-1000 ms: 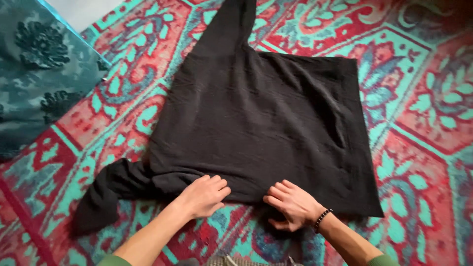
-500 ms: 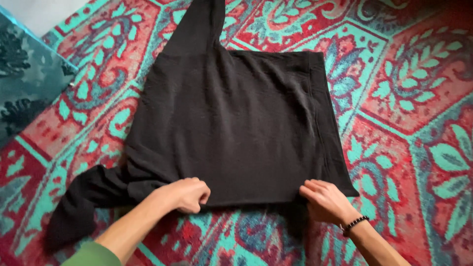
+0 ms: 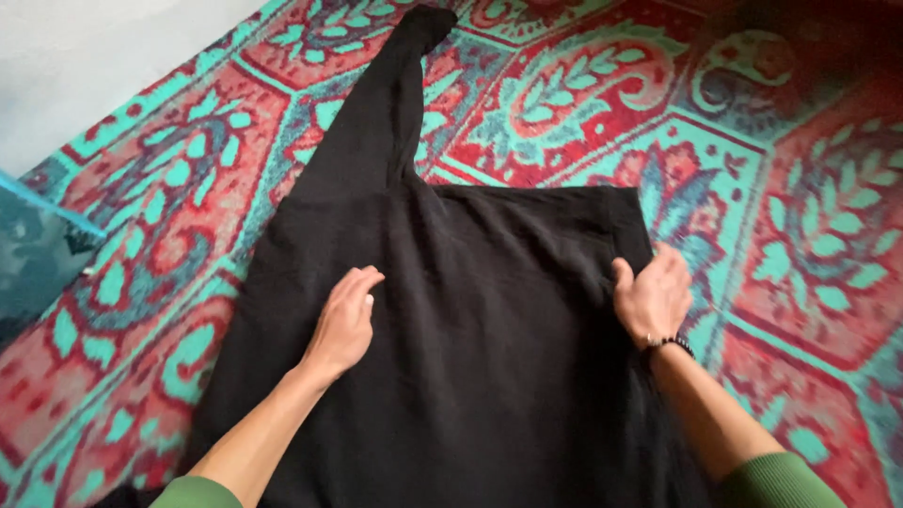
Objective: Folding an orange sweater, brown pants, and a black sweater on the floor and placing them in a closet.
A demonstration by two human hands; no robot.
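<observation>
**Black garment flat on patterned rug**

My left hand (image 3: 343, 322) lies flat, fingers together, on the black garment (image 3: 470, 329). My right hand (image 3: 653, 296) pinches its right edge. One sleeve (image 3: 386, 103) stretches away across the red-turquoise rug (image 3: 800, 216).

Left hand (image 3: 343, 323) flat, fingers together, palm down, right hand (image 3: 654, 296) loosely curled, both forearms extended

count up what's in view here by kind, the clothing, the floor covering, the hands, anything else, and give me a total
Black long-sleeved fabric garment, spread flat: 1
Red and turquoise patterned rug: 1
Bare hands: 2, left hand flat on the garment, right hand at its right edge
Black beaded bracelet: 1
Dark teal patterned cushion: 1
Total: 6
</observation>
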